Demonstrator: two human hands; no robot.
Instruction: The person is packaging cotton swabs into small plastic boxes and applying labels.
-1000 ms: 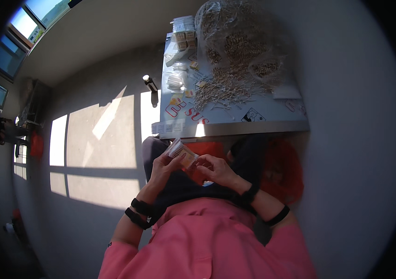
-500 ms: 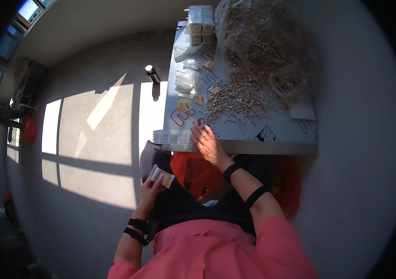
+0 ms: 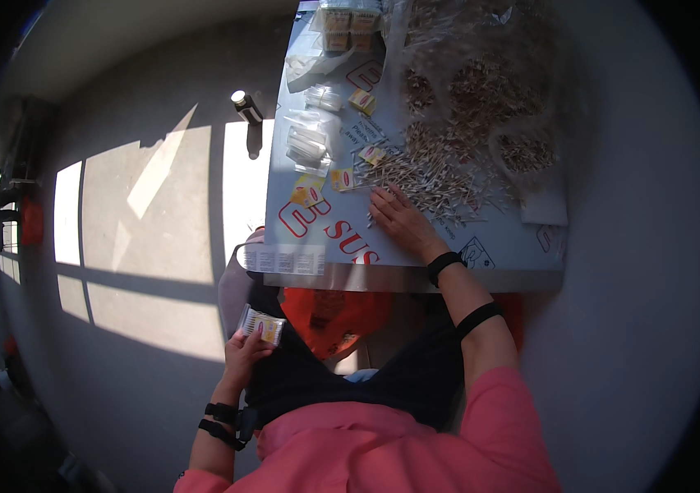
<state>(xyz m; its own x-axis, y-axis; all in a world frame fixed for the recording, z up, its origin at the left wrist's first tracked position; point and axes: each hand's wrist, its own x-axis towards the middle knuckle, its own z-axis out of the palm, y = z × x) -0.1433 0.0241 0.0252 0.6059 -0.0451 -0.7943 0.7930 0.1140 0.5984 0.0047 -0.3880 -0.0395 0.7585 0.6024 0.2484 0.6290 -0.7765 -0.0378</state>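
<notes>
Low over my left thigh, my left hand is closed on a small clear plastic packet of cotton swabs. A yellow printed card and a row of sticks show through its film. My right hand rests at the near left edge of a loose pile of cotton swabs on the table. Its fingers are stretched out and touch the swabs; the undersides of the fingertips are hidden. Small yellow cards lie just left of the pile, near that hand.
A big clear bag of swabs covers the table's far right. Bundles of clear plastic sleeves lie at the left, with stacked filled packets behind. A printed label strip lies at the near edge. A dark bottle stands on the floor.
My right hand has moved forward and right from the table's near edge onto the swab pile. My left hand still holds the packet; the whole view has shifted a little.
</notes>
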